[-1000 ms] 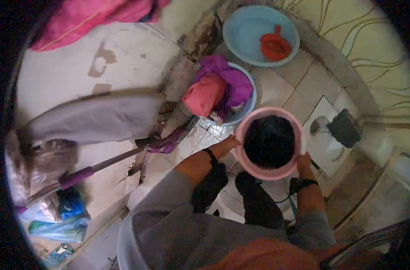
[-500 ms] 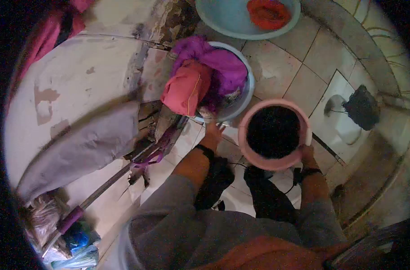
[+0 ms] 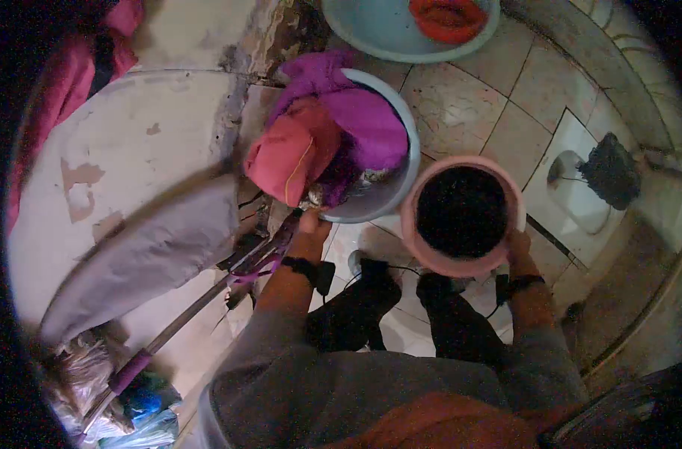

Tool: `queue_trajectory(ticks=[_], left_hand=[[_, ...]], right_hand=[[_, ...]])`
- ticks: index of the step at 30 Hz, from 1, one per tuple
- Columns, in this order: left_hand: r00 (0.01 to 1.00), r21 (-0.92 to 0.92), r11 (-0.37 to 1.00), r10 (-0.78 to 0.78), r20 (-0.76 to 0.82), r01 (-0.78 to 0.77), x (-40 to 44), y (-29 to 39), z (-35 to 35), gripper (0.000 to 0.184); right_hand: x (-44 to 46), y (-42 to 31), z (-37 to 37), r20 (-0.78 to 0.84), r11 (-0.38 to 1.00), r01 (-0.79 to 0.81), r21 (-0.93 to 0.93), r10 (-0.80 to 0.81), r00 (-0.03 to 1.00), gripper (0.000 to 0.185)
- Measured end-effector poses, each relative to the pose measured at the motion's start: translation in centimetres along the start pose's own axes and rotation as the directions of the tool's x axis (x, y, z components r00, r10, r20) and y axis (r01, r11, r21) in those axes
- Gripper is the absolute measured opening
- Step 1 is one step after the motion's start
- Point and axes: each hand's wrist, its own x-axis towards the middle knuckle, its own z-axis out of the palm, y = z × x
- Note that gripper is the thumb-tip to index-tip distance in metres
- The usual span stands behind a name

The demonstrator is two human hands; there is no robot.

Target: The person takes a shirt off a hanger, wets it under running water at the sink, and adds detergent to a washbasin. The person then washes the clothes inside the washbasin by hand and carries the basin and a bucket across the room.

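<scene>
My left hand (image 3: 311,224) is at the near left rim of a light blue basin (image 3: 411,138), closed on its edge, with the fingertips partly hidden. Heaped in that basin are purple cloth (image 3: 371,127) and a coral-red garment (image 3: 292,157) with a yellow seam, which hangs over the left side. My right hand (image 3: 517,245) grips the right rim of a pink bucket (image 3: 423,251). Dark contents (image 3: 462,212) fill much of the bucket; I cannot make out whether they are cloth or liquid. The bucket is upright, close beside the basin.
A larger blue tub (image 3: 371,41) with a red item (image 3: 449,19) stands at the back. To the right is a squat toilet (image 3: 580,191) with a dark cloth-like thing (image 3: 612,172) by it. A grey-covered board (image 3: 154,251), a pole (image 3: 184,310) and plastic bags (image 3: 142,426) line the left.
My left hand has shifted left along the basin's near side and closed at its rim. The coral-red garment sits further left. My right hand stays on the bucket.
</scene>
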Motion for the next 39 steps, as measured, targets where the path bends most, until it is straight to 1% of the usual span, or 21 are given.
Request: queue_trajectory(ticks=[2, 6, 8, 10, 12, 14, 16, 18, 20, 24, 25, 26, 27, 28, 29, 30, 31, 32, 34, 37, 39], left_hand=[[0.922, -0.826, 0.524, -0.386, -0.016, 0.206, -5.4, 10.6, 2.2, 0.041], [0.994, -0.853, 0.518, -0.113, 0.008, 0.066, -8.6, 15.5, 1.2, 0.054], [0.975, -0.799, 0.576, -0.214, 0.057, 0.173, -10.0, 16.8, 0.6, 0.051], [0.985, -0.763, 0.629, -0.160, 0.061, 0.149, -10.3, 15.7, -1.1, 0.050], [0.977, -0.826, 0.531, -0.179, 0.112, 0.192, -11.5, 16.5, -1.4, 0.052], [0.956, -0.733, 0.665, -0.284, -0.071, 0.143, -16.2, 24.0, 1.7, 0.056], [0.991, -0.712, 0.691, -0.121, 0.061, 0.128, -16.5, 22.8, 0.1, 0.056], [0.973, -0.710, 0.666, -0.189, 0.134, 0.227, -16.8, 22.5, -0.6, 0.054], [0.978, -0.737, 0.642, -0.121, 0.172, 0.209, -18.1, 22.5, -0.9, 0.054], [0.945, -0.786, 0.550, -0.021, 0.326, 0.283, -19.4, 20.2, -3.3, 0.051], [0.938, -0.782, 0.553, -0.001, 0.346, 0.289, -20.1, 20.3, -3.4, 0.051], [0.944, -0.738, 0.599, -0.108, 0.311, 0.312, -20.9, 21.1, -3.3, 0.048], [0.940, -0.688, 0.642, -0.207, 0.270, 0.339, -21.5, 21.7, -3.3, 0.046], [0.936, -0.676, 0.653, -0.179, 0.302, 0.343, -22.3, 21.0, -4.4, 0.046], [0.948, -0.236, 0.961, -0.066, 0.312, 0.145, -22.7, 19.7, -6.6, 0.041], [0.927, 0.255, 0.954, 0.053, 0.370, -0.157, -22.6, 20.7, -7.1, 0.037], [0.957, 0.122, 0.992, -0.067, 0.282, 0.034, -25.9, 25.5, -5.4, 0.035], [0.965, -0.063, 0.977, -0.189, 0.184, 0.204, -29.4, 30.6, -3.6, 0.034], [0.947, -0.317, 0.893, -0.304, 0.102, 0.320, -34.5, 37.7, -1.3, 0.033], [0.950, -0.385, 0.897, -0.105, 0.294, 0.218, -32.0, 36.0, -3.4, 0.030], [0.922, -0.406, 0.905, 0.043, 0.386, 0.128, -29.4, 35.0, -4.0, 0.028]], right_hand=[[2.0, -1.3, 0.4, -0.034, 0.959, -0.177, 0.224, 0.189, 0.981, 0.032], [6.9, -6.2, -5.4, 0.144, 0.639, -0.471, 0.608, 0.495, 0.857, 0.049], [9.7, -8.1, -6.7, -0.055, 0.940, -0.131, 0.316, 0.156, 0.986, 0.046], [12.9, -12.2, -11.8, -0.172, 0.903, 0.061, 0.426, 0.015, 0.985, 0.041], [10.5, -16.5, -23.1, -0.167, 0.646, 0.000, 0.763, 0.197, 0.966, 0.033], [12.7, -18.8, -25.5, -0.357, 0.268, 0.334, 0.904, 0.039, 0.933, 0.040], [14.3, -20.5, -28.9, -0.288, 0.438, 0.301, 0.847, -0.098, 0.953, 0.035], [15.7, -21.6, -30.1, -0.386, 0.698, 0.641, 0.318, -0.522, 0.760, 0.034], [9.4, -21.6, -32.8, -0.519, 0.032, 0.586, 0.810, -0.426, 0.741, 0.031], [0.1, -17.8, -29.6, -0.179, -0.047, 0.173, 0.984, -0.328, 0.928, 0.037], [-5.8, -15.5, -31.8, -0.125, -0.337, 0.021, 0.941, -0.290, 0.949, 0.036], [-7.8, -13.6, -30.2, 0.082, -0.259, -0.138, 0.956, -0.215, 0.973, 0.034], [-8.8, -10.9, -23.8, -0.202, 0.112, 0.222, 0.969, -0.166, 0.965, 0.032], [-10.2, -8.0, -17.6, -0.478, 0.163, 0.488, 0.857, -0.101, 0.873, 0.033], [-14.8, -4.9, -17.1, -0.295, 0.076, 0.298, 0.952, -0.048, 0.954, 0.033], [-18.7, -2.2, -19.1, -0.155, 0.368, 0.160, 0.916, -0.045, 0.987, 0.036], [-22.4, 0.2, -21.0, -0.006, 0.617, 0.000, 0.787, 0.008, 1.000, 0.039], [-25.0, 2.0, -21.6, -0.033, 0.610, -0.007, 0.792, 0.053, 0.998, 0.039], [-28.3, 5.4, -23.1, 0.484, -0.476, -0.364, 0.801, 0.155, 0.861, 0.039], [-33.0, 7.9, -22.8, -0.010, -0.580, 0.105, 0.808, 0.164, 0.986, 0.037], [-39.5, 4.1, -35.9, 0.187, -0.601, -0.022, 0.799, 0.212, 0.959, 0.033]])
